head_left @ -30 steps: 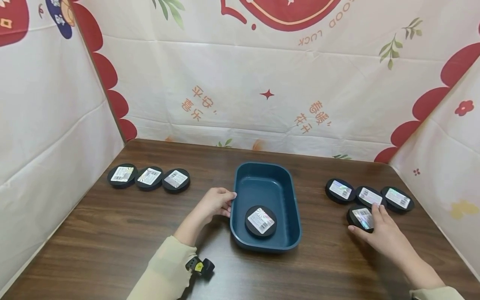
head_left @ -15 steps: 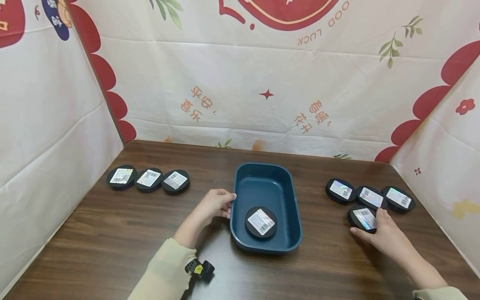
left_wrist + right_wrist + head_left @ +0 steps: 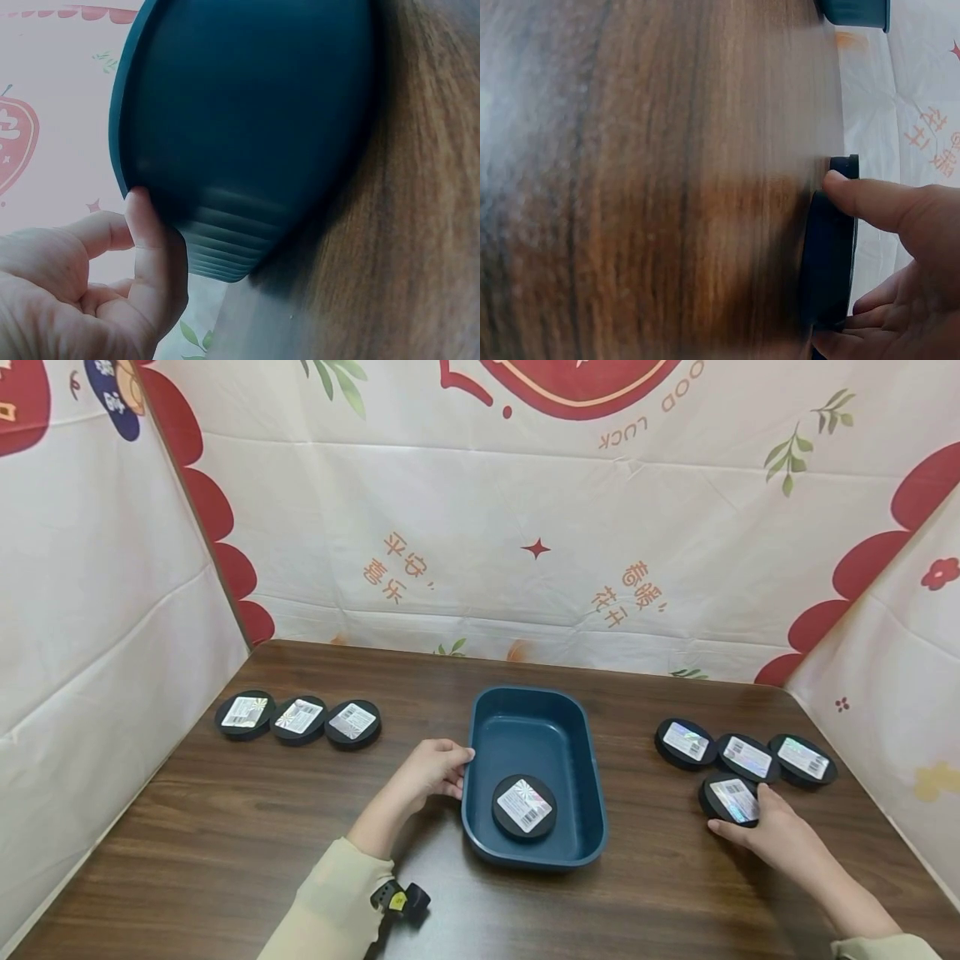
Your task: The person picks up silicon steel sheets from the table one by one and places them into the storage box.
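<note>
In the head view, my left hand [image 3: 431, 772] pinches the left rim of a dark blue rectangular basin [image 3: 528, 739], and the left wrist view shows thumb and fingers at the basin's [image 3: 247, 97] edge. Lying flat inside the basin's near half is a round black flat case [image 3: 524, 807] with a white barcode label. Over at the right, my right hand [image 3: 780, 831] grips a similar black round case [image 3: 729, 799] by its sides, thumb on the near side and fingers on the far side. In the right wrist view this case [image 3: 829, 259] appears edge-on, at or just above the table.
Beyond the gripped case lie three more black round cases [image 3: 747, 757] close together. Another three [image 3: 297, 719] form a row at the left. The brown wooden table [image 3: 225, 843] is bounded by white printed cloth [image 3: 465, 502] at the back and sides.
My right hand's fingers have slid from over the case's top edge down round its side. The left hand and the basin hold their place.
</note>
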Motion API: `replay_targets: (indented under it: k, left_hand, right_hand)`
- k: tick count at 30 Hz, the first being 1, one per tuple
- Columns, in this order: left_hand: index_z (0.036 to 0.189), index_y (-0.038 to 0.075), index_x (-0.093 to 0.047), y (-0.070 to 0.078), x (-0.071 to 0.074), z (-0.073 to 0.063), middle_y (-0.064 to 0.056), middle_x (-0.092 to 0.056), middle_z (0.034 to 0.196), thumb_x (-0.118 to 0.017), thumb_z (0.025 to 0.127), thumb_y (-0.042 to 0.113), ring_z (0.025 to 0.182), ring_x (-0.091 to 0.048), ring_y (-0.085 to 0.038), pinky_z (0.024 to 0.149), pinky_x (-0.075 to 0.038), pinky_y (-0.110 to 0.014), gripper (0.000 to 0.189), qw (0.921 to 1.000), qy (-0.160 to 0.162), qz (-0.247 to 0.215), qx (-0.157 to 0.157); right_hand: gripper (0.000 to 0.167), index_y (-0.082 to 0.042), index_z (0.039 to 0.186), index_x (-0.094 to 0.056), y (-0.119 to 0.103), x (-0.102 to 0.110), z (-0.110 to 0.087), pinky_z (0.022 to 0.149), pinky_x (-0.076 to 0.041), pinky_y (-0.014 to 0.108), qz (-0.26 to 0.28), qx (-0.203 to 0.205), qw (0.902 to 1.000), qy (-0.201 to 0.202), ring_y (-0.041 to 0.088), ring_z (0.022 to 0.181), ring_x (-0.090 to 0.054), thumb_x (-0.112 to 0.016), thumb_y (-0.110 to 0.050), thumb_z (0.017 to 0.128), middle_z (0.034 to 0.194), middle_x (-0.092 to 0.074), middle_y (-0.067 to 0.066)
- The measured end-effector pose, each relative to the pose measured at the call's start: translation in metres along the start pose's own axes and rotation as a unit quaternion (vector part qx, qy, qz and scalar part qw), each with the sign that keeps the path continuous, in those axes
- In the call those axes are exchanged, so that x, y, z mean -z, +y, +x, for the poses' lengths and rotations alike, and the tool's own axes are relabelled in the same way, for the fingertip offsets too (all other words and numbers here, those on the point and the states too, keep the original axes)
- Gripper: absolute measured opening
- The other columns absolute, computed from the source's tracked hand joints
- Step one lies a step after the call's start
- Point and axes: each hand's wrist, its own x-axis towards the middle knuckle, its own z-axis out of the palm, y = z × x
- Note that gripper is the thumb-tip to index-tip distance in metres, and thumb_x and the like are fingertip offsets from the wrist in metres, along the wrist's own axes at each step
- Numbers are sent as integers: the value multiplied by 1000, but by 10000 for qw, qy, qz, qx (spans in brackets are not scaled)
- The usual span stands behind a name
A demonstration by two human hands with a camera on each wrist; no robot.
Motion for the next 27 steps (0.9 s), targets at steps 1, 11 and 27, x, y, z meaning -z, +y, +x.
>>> replay_targets:
  k: [1, 11, 27]
  left_hand:
    - [97, -14, -52, 0, 0, 0, -6, -50, 64, -51, 92, 8, 50, -49, -10, 46, -48, -20, 23, 10000, 1, -12, 20]
    - [97, -13, -53, 0, -1, -1, -5, -50, 64, -52, 91, 9, 51, -49, -10, 46, -47, -20, 23, 10000, 56, 18, 24]
    - [94, -11, -53, -1, 0, 0, -5, -50, 65, -52, 92, 10, 52, -49, -11, 47, -48, -20, 21, 10000, 79, 41, 1]
  right_hand:
    - [109, 32, 127, -10, 1, 0, 0, 93, -27, 68, -17, 1, 10000, 23, 64, 115, -24, -62, -53, 82, 125, -18, 52]
    - [105, 31, 126, -19, 2, 2, 1, 84, -36, 67, -122, -19, 9998, 139, 64, 106, -35, -65, -51, 80, 120, -27, 53]
    - [104, 30, 124, -25, 2, 4, -1, 83, -37, 66, 58, -34, 9995, 315, 63, 105, -37, -71, -49, 76, 118, -30, 52]
